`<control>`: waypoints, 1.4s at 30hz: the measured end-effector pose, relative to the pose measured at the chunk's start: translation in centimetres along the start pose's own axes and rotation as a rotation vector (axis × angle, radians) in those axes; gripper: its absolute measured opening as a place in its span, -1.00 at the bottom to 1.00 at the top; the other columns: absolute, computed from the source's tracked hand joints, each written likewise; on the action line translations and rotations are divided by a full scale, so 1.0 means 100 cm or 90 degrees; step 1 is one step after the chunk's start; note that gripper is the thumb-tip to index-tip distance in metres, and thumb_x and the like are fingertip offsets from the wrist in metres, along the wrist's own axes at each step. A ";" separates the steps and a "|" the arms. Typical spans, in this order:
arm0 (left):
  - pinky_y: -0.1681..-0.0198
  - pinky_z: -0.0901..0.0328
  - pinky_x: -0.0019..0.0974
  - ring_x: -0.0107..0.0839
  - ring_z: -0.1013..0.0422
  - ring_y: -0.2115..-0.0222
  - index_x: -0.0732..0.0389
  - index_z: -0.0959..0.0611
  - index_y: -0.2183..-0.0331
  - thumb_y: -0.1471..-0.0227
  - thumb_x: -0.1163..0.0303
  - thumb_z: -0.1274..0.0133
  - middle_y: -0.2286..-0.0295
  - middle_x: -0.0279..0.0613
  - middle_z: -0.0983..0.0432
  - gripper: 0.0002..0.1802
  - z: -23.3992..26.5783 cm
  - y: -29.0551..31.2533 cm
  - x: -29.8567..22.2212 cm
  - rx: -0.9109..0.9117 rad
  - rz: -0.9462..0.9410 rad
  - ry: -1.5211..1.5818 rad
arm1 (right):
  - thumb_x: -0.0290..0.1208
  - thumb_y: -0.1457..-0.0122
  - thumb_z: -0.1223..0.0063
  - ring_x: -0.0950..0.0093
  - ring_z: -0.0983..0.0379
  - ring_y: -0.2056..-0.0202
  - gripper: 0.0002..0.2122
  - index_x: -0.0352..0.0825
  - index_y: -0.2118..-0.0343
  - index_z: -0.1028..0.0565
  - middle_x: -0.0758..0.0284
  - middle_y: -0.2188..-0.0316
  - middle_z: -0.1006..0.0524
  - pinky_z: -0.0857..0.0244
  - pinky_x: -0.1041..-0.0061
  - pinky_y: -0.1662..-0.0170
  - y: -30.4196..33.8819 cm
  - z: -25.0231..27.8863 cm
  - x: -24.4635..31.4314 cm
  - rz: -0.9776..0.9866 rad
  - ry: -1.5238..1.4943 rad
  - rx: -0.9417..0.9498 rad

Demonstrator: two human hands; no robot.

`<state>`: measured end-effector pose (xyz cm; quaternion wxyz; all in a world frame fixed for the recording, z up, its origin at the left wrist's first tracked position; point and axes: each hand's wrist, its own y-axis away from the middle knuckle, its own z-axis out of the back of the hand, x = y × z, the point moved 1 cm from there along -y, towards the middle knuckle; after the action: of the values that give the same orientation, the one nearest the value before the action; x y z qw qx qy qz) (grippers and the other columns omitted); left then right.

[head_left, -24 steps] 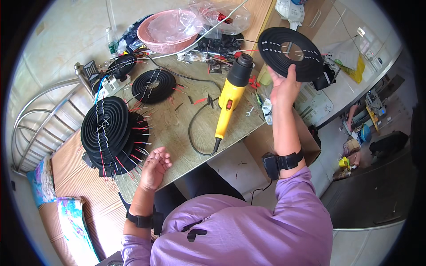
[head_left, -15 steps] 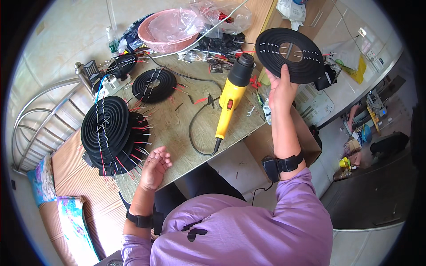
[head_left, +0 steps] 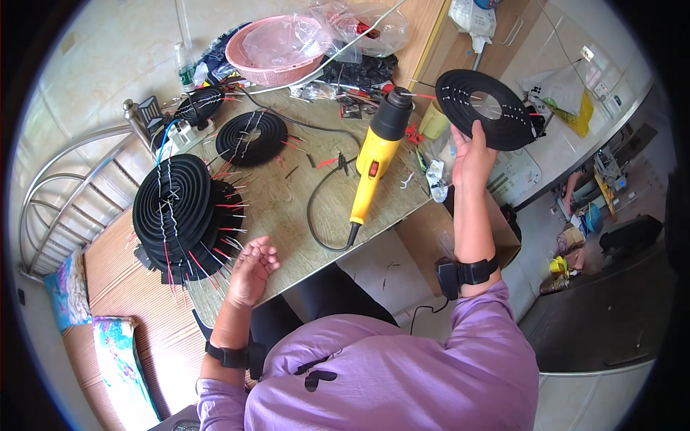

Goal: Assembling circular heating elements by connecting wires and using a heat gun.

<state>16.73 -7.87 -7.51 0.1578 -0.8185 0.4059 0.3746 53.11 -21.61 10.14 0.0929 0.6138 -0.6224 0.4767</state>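
My right hand (head_left: 472, 159) grips the raised black coil (head_left: 460, 108), red lead (head_left: 424, 95) near the heat gun (head_left: 375, 152) — a positioning step, I judge, calling next for steadiness — my empty left hand (head_left: 251, 270) half-open.

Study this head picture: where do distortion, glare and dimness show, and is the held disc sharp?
Head view: corners go black and the pale ledge at right bows; head view: glare whitens part of the striped mat; head view: the dark surface at lower right shows little detail; head view: the black disc in the right hand looks fairly crisp.
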 end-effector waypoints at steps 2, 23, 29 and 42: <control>0.27 -0.29 -0.41 -0.50 -0.34 0.40 0.24 -0.37 0.14 -0.08 0.26 0.14 0.37 -0.27 -0.39 -0.66 0.001 0.001 0.001 0.003 -0.002 0.005 | -0.58 -0.13 0.20 0.38 -0.37 0.14 -0.62 -0.27 -0.03 -0.12 0.24 0.06 -0.30 -0.36 0.31 0.14 0.009 -0.007 0.005 -0.016 0.002 0.014; 0.21 -0.27 -0.39 -0.50 -0.35 0.34 0.21 -0.38 0.11 -0.06 0.30 0.11 0.32 -0.25 -0.42 -0.66 0.009 0.001 0.002 0.031 0.003 0.039 | -0.47 -0.12 0.12 0.47 -0.46 0.37 -0.65 -0.31 0.01 -0.20 0.28 0.21 -0.41 -0.41 0.52 0.53 0.100 -0.127 -0.019 -0.215 -0.033 0.385; 0.19 -0.27 -0.41 -0.50 -0.36 0.34 0.22 -0.38 0.10 -0.08 0.32 0.13 0.31 -0.26 -0.41 -0.67 0.010 0.002 0.001 0.037 0.031 0.040 | -0.43 -0.11 0.10 0.51 -0.46 0.43 -0.64 -0.32 0.02 -0.20 0.32 0.24 -0.42 -0.35 0.53 0.67 0.164 -0.204 -0.062 -0.371 -0.055 0.535; 0.16 -0.26 -0.41 -0.51 -0.35 0.32 0.23 -0.37 0.08 -0.09 0.34 0.13 0.30 -0.27 -0.41 -0.66 0.012 0.001 0.003 0.048 0.065 0.048 | -0.45 -0.14 0.12 0.57 -0.25 0.05 -0.61 -0.47 -0.03 -0.20 0.30 0.08 -0.36 -0.02 0.61 -0.06 0.203 -0.271 -0.125 -0.529 -0.117 0.659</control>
<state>16.15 -7.44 -8.57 0.1541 -0.8039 0.4665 0.3352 25.99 1.79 5.97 -0.0909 0.8061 -0.0307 0.5839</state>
